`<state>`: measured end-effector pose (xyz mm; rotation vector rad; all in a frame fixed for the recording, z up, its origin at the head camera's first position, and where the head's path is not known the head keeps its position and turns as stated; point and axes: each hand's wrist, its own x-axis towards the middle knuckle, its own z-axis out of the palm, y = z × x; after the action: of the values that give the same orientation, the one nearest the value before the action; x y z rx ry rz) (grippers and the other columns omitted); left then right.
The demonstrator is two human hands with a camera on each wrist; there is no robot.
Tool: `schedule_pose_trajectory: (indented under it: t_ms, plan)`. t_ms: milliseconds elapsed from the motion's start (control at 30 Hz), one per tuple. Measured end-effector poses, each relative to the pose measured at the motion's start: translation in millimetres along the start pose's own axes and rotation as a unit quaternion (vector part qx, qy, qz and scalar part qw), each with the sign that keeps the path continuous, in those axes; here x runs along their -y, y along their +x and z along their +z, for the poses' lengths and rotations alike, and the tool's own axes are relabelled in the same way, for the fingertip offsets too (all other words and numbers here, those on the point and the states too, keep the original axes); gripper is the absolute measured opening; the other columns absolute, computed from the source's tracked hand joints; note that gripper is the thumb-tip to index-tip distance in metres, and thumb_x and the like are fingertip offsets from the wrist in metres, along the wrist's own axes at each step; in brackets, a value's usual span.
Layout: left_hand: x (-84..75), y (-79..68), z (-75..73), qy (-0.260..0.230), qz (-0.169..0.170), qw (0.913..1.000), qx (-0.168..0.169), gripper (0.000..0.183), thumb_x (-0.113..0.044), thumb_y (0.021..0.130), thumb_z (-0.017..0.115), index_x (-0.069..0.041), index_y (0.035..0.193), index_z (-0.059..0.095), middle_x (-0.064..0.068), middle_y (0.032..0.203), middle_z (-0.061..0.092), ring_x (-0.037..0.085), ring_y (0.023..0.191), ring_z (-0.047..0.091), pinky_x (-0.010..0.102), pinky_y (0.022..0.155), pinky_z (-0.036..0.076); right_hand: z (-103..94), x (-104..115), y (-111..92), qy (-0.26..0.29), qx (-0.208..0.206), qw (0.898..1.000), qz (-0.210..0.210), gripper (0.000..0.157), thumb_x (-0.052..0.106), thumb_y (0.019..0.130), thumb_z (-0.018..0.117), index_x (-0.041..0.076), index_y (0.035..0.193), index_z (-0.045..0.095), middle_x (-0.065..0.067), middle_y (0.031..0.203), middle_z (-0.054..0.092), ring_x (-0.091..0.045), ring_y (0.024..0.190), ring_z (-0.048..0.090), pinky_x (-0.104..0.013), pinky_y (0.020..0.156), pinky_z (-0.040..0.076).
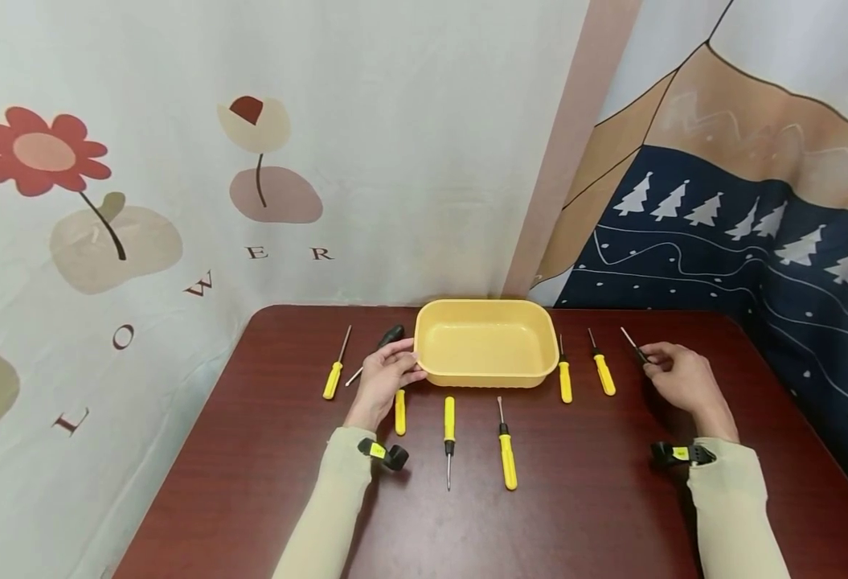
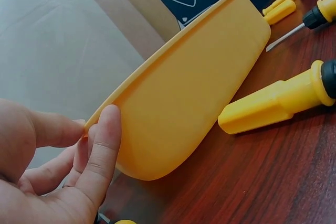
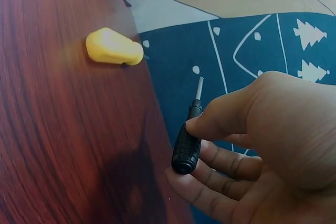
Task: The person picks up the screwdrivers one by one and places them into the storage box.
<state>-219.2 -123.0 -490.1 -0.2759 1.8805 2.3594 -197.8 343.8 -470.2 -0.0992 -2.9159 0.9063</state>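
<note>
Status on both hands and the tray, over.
Left hand pinches yellow tray at rim. Right hand grips black-handled screwdriver. Two yellow-handled screwdrivers lie between right hand and tray.

Pass: dark-red wood-grain tabletop (image 1: 554, 531), front centre | Obstacles: 2 slim yellow-handled screwdrivers (image 1: 604, 375) between yellow rectangular plastic tray (image 1: 485, 347) and right hand (image 1: 686, 381)

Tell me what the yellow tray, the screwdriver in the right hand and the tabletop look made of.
Tray: probably moulded plastic, satin; even colour, rounded corners. Screwdriver: shaft likely metal, silvery shine; black handle perhaps plastic or rubber, textured grip. Tabletop: wood or wood-look laminate, glossy; reddish-brown grain, light reflections.
</note>
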Motion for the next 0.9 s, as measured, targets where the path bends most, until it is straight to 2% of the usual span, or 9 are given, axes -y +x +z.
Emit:
schedule_pose_trajectory:
  t_ms: [333, 567, 900]
  plan:
    - [-0.5, -0.5, 1.2, -0.006, -0.005, 1.0, -0.004, 0.035, -0.001, 0.098, 0.066, 0.0, 0.133, 0.064, 0.009, 0.098, 0.069, 0.015, 0.074, 0.07, 0.028, 0.074, 0.066, 6.1, 12, 1, 0.001, -0.013, 0.999, -0.037, 0.03, 0.007, 0.096, 0.061, -0.003, 0.125, 0.065, -0.024, 0.108, 0.068, -0.032, 0.089, 0.066, -0.03, 0.07, 0.05]
    - [0.7, 1.1, 1.5, -0.004, -0.005, 1.0, 0.0, 0.035, -0.002, 0.098, 0.066, -0.001, 0.133, 0.064, 0.012, 0.101, 0.069, 0.015, 0.075, 0.07, 0.028, 0.075, 0.066, 10.5, 22, 1, 0.006, -0.018, 0.998, -0.06, 0.03, 0.007, 0.095, 0.062, -0.002, 0.123, 0.066, -0.023, 0.107, 0.069, -0.033, 0.089, 0.067, -0.031, 0.071, 0.05]
    - [0.5, 1.0, 1.1, -0.005, -0.002, 1.0, -0.004, 0.034, -0.001, 0.098, 0.066, -0.001, 0.133, 0.064, 0.01, 0.098, 0.069, 0.014, 0.074, 0.071, 0.028, 0.074, 0.066, 14.7, 33, 0, 0.012, -0.013, 0.998, -0.067, 0.03, 0.006, 0.095, 0.063, -0.002, 0.124, 0.065, -0.023, 0.108, 0.069, -0.034, 0.092, 0.068, -0.033, 0.074, 0.052]
